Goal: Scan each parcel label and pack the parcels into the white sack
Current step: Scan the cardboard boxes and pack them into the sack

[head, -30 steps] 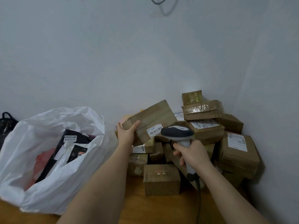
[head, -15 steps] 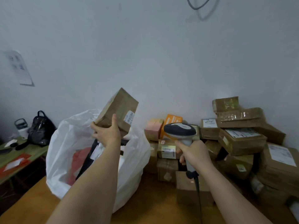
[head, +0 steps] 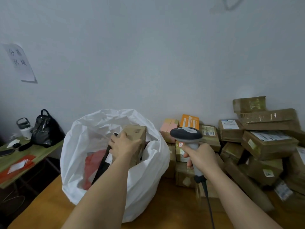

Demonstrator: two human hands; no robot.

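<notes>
Brown rectangular cardboard parcel (head: 134, 138): sits upright in the mouth of the white plastic sack (head: 145, 182), its upper part above the rim, so packing of this item appears under way rather than finished. Left hand (head: 124, 146): grip laid over the parcel's near top edge, fingers curled on it, apparently to steer it down among the contents. Sack: stands open on the orange-brown wooden bench (head: 173, 204), its rim spread wide to take parcels; a red item (head: 94, 164) and a dark flat item (head: 103, 164) already lie inside. Right hand (head: 202, 160): grip clamped round the handle of the grey-and-black handheld barcode scanner (head: 186, 135), head held level and clear of the sack, probably kept ready for the next label; its cable (head: 208, 204) trails toward the person. Heap of brown cardboard boxes (head: 264, 142), many bearing white labels: stacked against the wall right of the sack, within reach, evidently the stock awaiting scanning. Further left, a green side table (head: 38, 151) carries a black bag (head: 44, 129) and a white flask (head: 24, 128).
</notes>
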